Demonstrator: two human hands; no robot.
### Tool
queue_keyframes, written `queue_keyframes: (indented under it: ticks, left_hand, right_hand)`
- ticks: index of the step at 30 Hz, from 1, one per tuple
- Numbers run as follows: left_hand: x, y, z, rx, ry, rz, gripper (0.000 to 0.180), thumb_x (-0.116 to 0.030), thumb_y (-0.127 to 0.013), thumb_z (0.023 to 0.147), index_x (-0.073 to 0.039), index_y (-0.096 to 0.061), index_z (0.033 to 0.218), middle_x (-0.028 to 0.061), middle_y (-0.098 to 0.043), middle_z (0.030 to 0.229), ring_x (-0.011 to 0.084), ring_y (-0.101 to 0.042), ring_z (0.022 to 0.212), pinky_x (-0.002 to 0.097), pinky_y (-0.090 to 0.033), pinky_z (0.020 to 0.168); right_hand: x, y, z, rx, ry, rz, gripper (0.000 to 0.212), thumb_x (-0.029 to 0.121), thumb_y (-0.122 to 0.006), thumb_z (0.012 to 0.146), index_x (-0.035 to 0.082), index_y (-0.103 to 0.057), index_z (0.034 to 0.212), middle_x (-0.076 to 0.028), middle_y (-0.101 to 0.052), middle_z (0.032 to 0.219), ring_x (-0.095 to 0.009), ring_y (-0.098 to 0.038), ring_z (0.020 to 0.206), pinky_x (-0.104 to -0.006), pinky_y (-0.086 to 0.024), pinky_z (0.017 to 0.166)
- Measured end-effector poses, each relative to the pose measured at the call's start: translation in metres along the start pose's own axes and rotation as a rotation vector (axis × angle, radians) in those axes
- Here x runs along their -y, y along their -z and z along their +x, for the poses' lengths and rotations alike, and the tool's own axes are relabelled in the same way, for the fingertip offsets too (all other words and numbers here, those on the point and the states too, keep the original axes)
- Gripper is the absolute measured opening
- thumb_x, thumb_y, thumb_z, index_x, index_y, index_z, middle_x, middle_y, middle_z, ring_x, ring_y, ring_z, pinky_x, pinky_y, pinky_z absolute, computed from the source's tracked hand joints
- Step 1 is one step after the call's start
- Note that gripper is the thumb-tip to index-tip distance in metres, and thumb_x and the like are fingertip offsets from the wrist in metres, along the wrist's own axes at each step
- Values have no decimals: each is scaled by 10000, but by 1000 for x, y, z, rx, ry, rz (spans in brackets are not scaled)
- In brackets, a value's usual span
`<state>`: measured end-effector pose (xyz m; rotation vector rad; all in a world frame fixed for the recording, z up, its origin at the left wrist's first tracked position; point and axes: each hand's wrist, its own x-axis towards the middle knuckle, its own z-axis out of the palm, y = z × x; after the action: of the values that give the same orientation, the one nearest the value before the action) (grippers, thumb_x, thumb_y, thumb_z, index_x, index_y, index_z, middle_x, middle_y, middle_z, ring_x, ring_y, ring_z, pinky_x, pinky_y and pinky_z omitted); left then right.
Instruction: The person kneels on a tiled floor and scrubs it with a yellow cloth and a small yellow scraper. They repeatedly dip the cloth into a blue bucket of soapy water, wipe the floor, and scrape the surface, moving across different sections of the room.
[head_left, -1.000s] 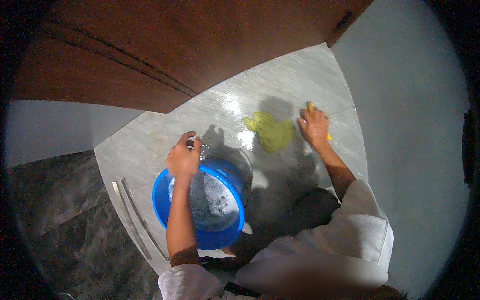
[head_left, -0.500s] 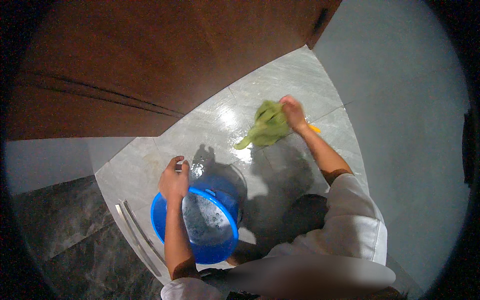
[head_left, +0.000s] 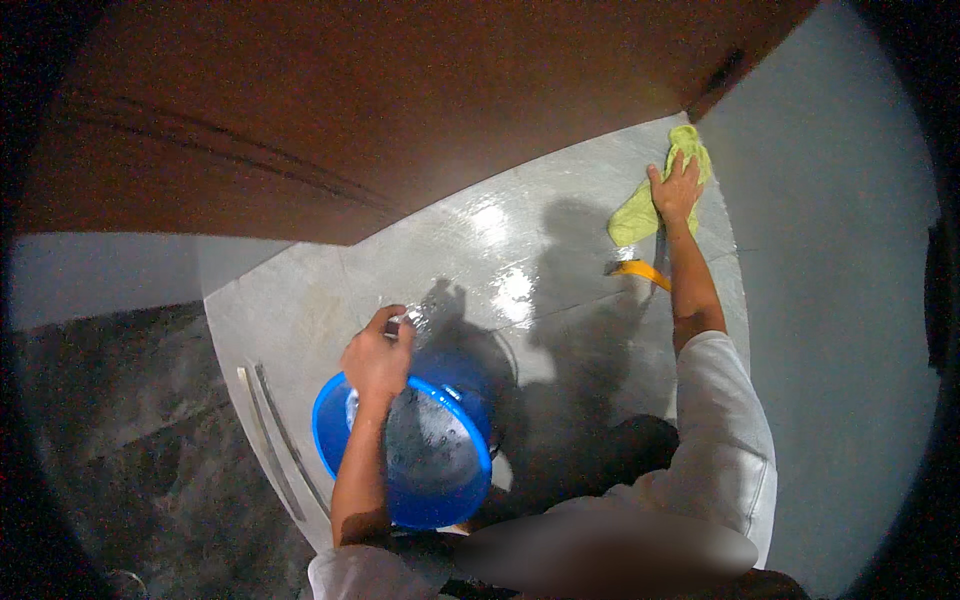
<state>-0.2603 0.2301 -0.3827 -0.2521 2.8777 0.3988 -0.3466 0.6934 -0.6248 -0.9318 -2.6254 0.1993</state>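
One yellow-green cloth [head_left: 632, 218] on a shining grey floor [head_left: 425, 260]

Read the view as a clock face, twelve at the top. The cloth lies at two o'clock, crumpled and drawn out lengthwise, its upper end close to the corner where a brown wooden panel [head_left: 250, 130] meets a pale grey wall [head_left: 840, 330]. The right hand [head_left: 677, 188] rests on top of it, palm down, fingers extended and spread rather than gripping.

Near three o'clock, just below the cloth and beside the right forearm, lies a curved yellow-orange piece [head_left: 638, 269]; its kind is hard to make out.

The left hand [head_left: 378, 362] is at eight o'clock, above the rim of a blue bucket [head_left: 482, 470], its fingers half curled. A dark patch shows between thumb and fingers; whether that is shadow or something held, I cannot tell. The bucket sits at seven o'clock with foamy, greyish water [head_left: 430, 440] inside. On its outer side, just under the rim, is a small pale patch [head_left: 452, 392], too small to tell whether it carries writing.

Farther out at eight o'clock, thin metal strips [head_left: 262, 430] run along the light floor's edge, with dark marbled tiles [head_left: 130, 410] beyond.
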Motion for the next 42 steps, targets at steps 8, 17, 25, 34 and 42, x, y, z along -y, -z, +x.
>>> queue_keyframes:
  ticks: [8,17,25,34,42]
  left_hand:
    - [13,-8,-3,-133,-88,-57,192,-322,-538,766,-177,-647,829,92,-624,645,292,-609,617,392,-464,577]
    - [95,36,-25,-298,-309,-645,189,-119,-529,822,-18,-587,971,144,-598,983,241,-596,862,360,-456,771]
    - [218,12,-95,267,98,-1226,449,-237,-590,812,-8,-475,1181,106,-562,1091,200,-535,979,336,-411,877]
    - [216,4,-110,424,161,-1489,389,-172,-509,865,-46,-446,1228,50,-547,1102,161,-523,965,315,-414,873]
    - [254,-57,-9,71,-420,-886,481,-399,-443,872,-99,-440,1247,144,-478,1230,267,-439,1153,326,-312,984]
  right_hand:
    - [177,-26,-155,11,442,111,555,338,-478,823,99,-352,1308,-227,-267,1357,-406,-276,1228,-528,-230,978]
    - [344,6,-317,734,1294,446,468,323,-407,868,113,-377,1285,-166,-355,1330,-331,-290,1252,-457,-239,1008]
    - [371,109,-220,1182,805,801,444,357,-339,930,-3,-543,1089,-116,-571,1061,-212,-517,991,-323,-391,886]
    - [413,206,-217,1194,1108,727,543,465,-398,885,7,-482,1164,-133,-515,1152,-244,-511,1023,-334,-406,868]
    - [292,307,-247,1034,1120,22,699,527,-515,781,41,-373,1262,-226,-440,1223,-384,-443,1112,-405,-359,939]
